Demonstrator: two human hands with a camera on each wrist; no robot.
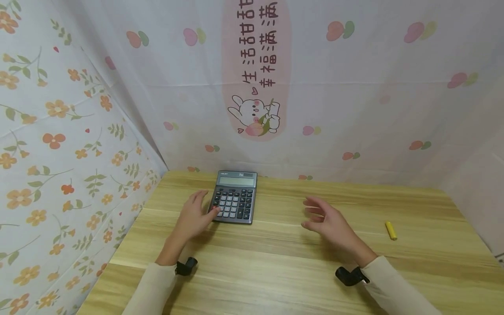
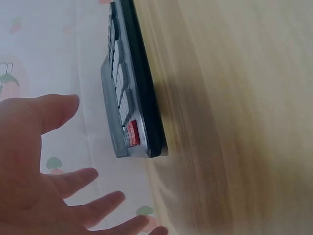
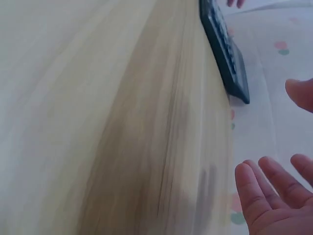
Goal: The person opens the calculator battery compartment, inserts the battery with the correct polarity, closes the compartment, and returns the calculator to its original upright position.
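Note:
A grey desk calculator (image 1: pixel 234 197) with a tilted display lies near the back edge of the table, left of the middle. Over its lower left corner is my left hand (image 1: pixel 195 215), thumb and fingers spread around that side. In the left wrist view the calculator (image 2: pixel 128 83) shows its red key, and the left hand (image 2: pixel 54 166) stands apart from it. My right hand (image 1: pixel 327 221) hovers to the right of the calculator, fingers loosely bent and holding nothing. The right wrist view shows the calculator (image 3: pixel 225 49) beyond the right hand (image 3: pixel 279 196).
A yellow battery-like cylinder (image 1: pixel 390 230) lies on the wooden table (image 1: pixel 252 271), right of the right hand. Behind the table hangs a printed white curtain (image 1: pixel 315 100), and a floral cloth (image 1: pixel 59 166) closes the left side. Black wrist mounts (image 1: pixel 350 276) sit on both wrists.

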